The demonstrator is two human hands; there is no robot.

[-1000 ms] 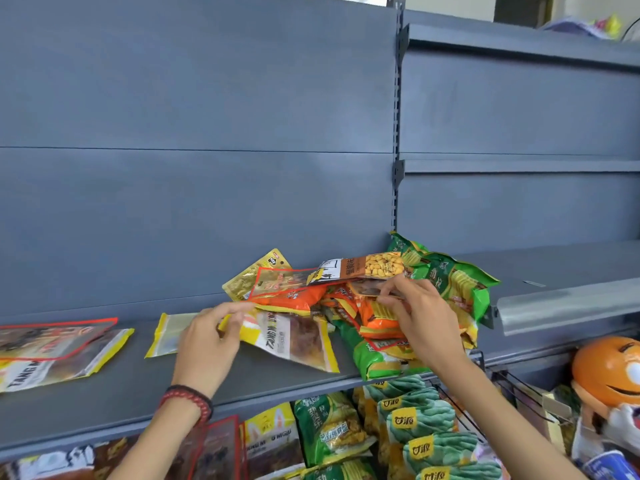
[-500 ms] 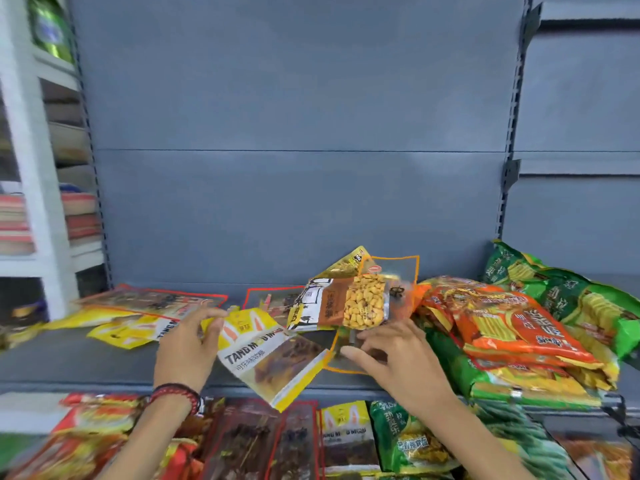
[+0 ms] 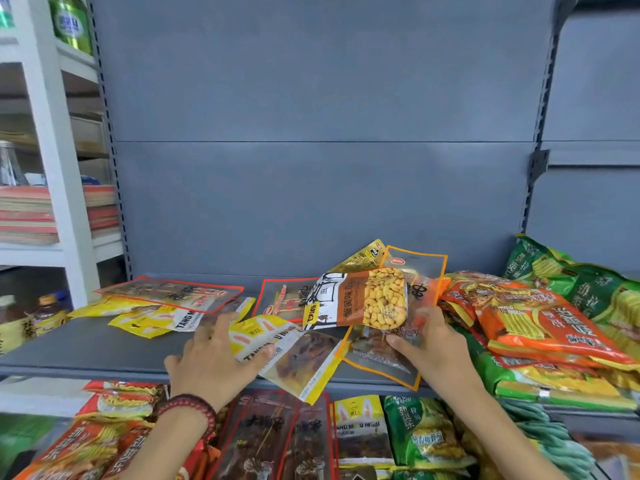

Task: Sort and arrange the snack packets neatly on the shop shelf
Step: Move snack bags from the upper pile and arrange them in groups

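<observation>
On the grey shelf [image 3: 104, 351], my left hand [image 3: 211, 362] holds a yellow and white packet [image 3: 294, 355] whose lower end hangs over the front edge. My right hand [image 3: 433, 344] grips a clear orange-edged packet [image 3: 381, 355], fanned together with a bean snack packet [image 3: 360, 299] showing yellow beans. A red-edged clear packet [image 3: 284, 296] lies behind them. At the left lie a red-edged packet [image 3: 173, 292] and yellow packets [image 3: 156, 320]. Orange packets [image 3: 530, 317] and green packets [image 3: 588, 285] are piled at the right.
The lower shelf holds rows of red, dark, yellow and green packets [image 3: 360, 434]. A white rack [image 3: 52, 168] with cans and stacked boxes stands at the left. The grey back panel [image 3: 311, 168] rises behind the shelf. Bare shelf lies between the left packets and my left hand.
The view has swung left from the right-hand pile. My right hand has lifted the bean and orange-edged packets up from the pile; my left hand has slid its yellow packet toward the shelf's front edge.
</observation>
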